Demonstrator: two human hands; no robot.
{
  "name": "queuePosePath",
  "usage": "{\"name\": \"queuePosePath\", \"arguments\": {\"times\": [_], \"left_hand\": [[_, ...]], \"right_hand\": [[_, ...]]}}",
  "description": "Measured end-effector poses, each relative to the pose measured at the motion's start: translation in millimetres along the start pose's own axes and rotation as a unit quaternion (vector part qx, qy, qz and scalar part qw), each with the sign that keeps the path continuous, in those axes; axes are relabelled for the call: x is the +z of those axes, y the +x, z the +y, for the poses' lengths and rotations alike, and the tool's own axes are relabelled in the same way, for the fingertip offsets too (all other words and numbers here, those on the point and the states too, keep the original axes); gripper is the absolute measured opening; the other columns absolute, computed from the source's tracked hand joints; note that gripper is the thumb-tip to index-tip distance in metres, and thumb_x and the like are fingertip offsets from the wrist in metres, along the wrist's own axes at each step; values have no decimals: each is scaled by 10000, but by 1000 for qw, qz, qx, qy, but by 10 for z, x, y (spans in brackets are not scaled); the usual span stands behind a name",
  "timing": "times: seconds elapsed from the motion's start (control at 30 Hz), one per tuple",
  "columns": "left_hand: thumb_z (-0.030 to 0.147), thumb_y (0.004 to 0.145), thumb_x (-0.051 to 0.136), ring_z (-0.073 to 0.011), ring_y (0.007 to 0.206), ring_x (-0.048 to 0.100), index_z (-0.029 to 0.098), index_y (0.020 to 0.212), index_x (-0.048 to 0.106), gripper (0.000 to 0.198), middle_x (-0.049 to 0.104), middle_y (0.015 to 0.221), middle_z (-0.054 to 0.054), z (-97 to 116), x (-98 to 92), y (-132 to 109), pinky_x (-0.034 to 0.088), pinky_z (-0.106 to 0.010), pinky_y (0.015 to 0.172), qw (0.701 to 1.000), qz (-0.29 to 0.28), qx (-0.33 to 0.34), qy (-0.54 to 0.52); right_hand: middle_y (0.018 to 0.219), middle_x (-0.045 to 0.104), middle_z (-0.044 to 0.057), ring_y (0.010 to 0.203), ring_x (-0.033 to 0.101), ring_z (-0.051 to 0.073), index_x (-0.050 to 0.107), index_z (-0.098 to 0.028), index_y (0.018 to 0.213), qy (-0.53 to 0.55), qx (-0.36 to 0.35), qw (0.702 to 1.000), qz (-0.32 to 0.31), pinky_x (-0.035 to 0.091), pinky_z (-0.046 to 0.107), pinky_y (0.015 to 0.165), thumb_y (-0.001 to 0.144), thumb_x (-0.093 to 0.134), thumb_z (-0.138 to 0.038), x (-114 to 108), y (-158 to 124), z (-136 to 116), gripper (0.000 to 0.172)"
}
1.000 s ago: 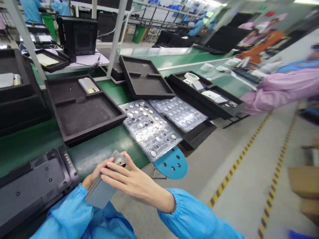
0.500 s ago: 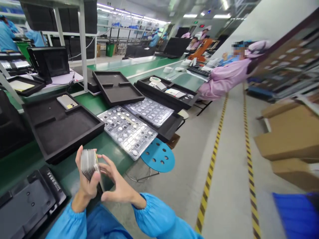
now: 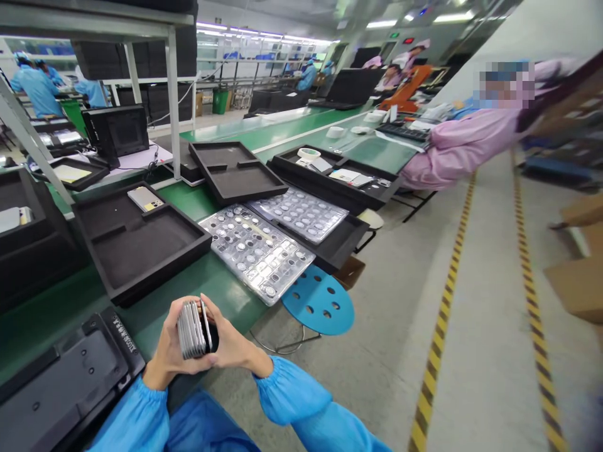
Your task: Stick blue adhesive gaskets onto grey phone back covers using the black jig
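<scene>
My left hand (image 3: 164,342) is wrapped around a stack of thin, silver-edged phones (image 3: 191,333), held on edge above the near side of the bench. On the stack's right side, my right hand (image 3: 230,342) grips one phone (image 3: 206,326) that stands slightly apart from the others, with a dark face towards the palm. Both thumbs meet low at the near end of the stack. Beyond the hands lies a black foam tray (image 3: 136,257), with a single phone (image 3: 144,198) in its far compartment.
Clear plastic trays with round parts (image 3: 257,251) overhang the bench edge, above a blue stool (image 3: 320,301). A black fixture (image 3: 70,370) lies at the near left. More black trays (image 3: 238,172) stand farther back. A person in pink (image 3: 461,150) sits at the right.
My right hand has moved in from beside the stack and closed on its rightmost phone. The stack has turned somewhat, and the view has shifted left.
</scene>
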State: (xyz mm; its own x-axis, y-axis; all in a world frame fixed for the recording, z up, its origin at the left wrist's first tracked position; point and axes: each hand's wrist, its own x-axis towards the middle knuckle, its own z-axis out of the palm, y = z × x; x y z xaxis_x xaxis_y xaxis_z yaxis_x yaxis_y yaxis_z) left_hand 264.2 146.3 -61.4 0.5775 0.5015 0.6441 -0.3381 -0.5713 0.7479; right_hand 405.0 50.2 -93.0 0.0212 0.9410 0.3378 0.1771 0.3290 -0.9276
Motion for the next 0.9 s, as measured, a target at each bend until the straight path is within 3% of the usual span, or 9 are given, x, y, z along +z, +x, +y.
{"name": "queuePosePath", "arguments": {"times": [0.13,0.37,0.47,0.6,0.7,0.9], "left_hand": [[471,717,870,-331,1098,685,468,1568,51,1181,571,1341,-127,50,18,5,569,-577,901,999,-31,-28,16],[492,714,885,-365,1215,648,414,1582,-102,1316,525,1394,-160,89,31,23,536,-604,987,993,-86,-52,60],[545,737,848,-385,1234,641,322,1608,-81,1293,546,1379,-184,99,39,45,520,-629,1009,985,-98,-112,82],[590,748,804,-386,1255,628,264,1613,-34,1248,565,1383,-197,140,32,73,489,-624,1051,974,-113,-185,70],[564,733,818,-379,1228,642,242,1613,-19,1256,580,1370,-200,168,7,72,493,-604,1046,970,-115,-205,57],[498,719,843,-347,1095,695,223,1620,-111,1341,624,1296,-179,190,2,60,537,-548,969,971,-96,-212,51]], "right_hand": [[1569,425,229,1424,500,361,-19,-260,1629,11,-4,1000,-8,390,552,1172,761,855,-508,-14,29,-24,1256],[1571,421,271,1403,520,390,-156,-186,1620,40,9,999,-14,391,566,1168,687,719,-845,-33,42,18,1439],[1607,380,277,1434,488,398,-214,-184,1613,45,28,999,-11,357,565,1197,691,766,-795,-49,59,-26,1478],[1579,446,245,1400,539,372,-257,-197,1607,58,46,997,-21,359,532,1209,707,842,-678,-59,79,-97,1499],[1618,388,241,1438,495,369,-238,-212,1615,67,54,996,-15,327,538,1225,721,840,-663,-51,70,-100,1471],[1558,458,242,1369,562,344,-230,-219,1617,80,63,995,-15,358,555,1199,696,873,-633,-51,83,-122,1495]]}}
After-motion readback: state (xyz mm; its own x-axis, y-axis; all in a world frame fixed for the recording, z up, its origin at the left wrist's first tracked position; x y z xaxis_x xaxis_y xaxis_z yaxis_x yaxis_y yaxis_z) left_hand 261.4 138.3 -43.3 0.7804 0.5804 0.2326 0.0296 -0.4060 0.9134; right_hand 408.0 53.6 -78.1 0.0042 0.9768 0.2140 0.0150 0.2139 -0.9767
